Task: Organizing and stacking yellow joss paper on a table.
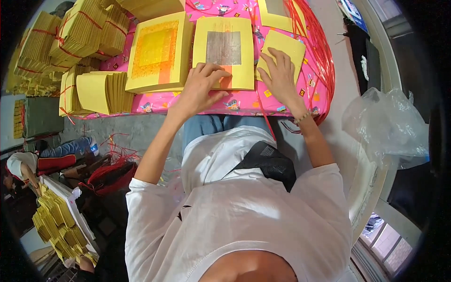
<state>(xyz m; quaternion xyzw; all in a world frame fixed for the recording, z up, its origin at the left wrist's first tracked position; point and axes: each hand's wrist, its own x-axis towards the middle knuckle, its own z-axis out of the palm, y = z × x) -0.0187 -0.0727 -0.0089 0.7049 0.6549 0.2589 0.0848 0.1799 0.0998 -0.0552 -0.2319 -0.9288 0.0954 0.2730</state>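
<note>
My left hand (203,87) rests on the lower left part of a yellow sheet of paper (247,51) with a silver square and a reddish stripe; its fingers are spread. To the right, my right hand (280,77) lies with fingers apart on a smaller, plain yellow paper piece (295,49). Whether that piece is one sheet or several I cannot tell. Left of my left hand stands a thick stack of yellow paper (136,70), its top printed with an orange-bordered yellow square. Neither hand grips anything that I can see.
Tied yellow paper bundles (77,37) crowd the left of the pink patterned tabletop (152,103). Red plastic strands (324,61) hang over its right edge. A clear plastic bag (390,127) is farther right. At lower left, another person's arm (30,176) reaches to more yellow bundles (58,221).
</note>
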